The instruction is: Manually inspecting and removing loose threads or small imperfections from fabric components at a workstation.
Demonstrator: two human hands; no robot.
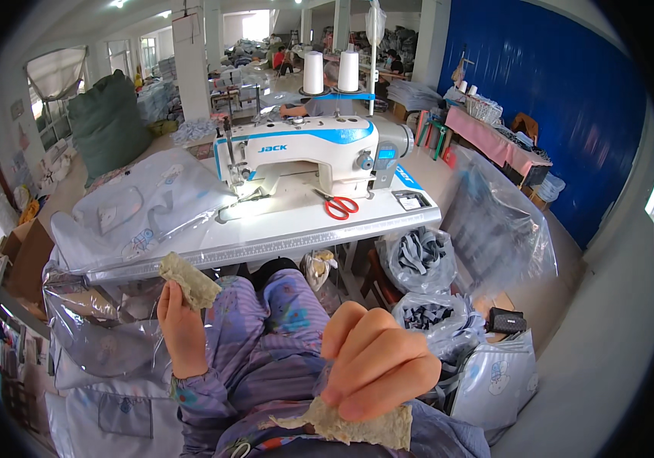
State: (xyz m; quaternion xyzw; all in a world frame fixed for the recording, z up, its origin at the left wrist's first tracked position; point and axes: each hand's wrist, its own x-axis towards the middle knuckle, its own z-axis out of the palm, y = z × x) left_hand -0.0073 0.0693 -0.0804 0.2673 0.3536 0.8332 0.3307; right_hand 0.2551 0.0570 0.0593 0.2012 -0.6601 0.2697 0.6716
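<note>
Since these tan fabric scraps look light and floppy, I pinch edges: left hand [182,324] clamped on one scrap [190,280], right hand [379,365] gripping another [357,426] over my lap.

Both hands pinch beige, speckled flatbread pieces [190,279]. Beyond them stand a white-and-blue sewing machine [308,153] and red-handled scissors [338,204]; the wall [556,99] to their right is deep blue.

Two thread cones [312,72], one sewing machine [312,153], one pair of scissors [338,204], seemingly two flatbread pieces [188,279].
</note>
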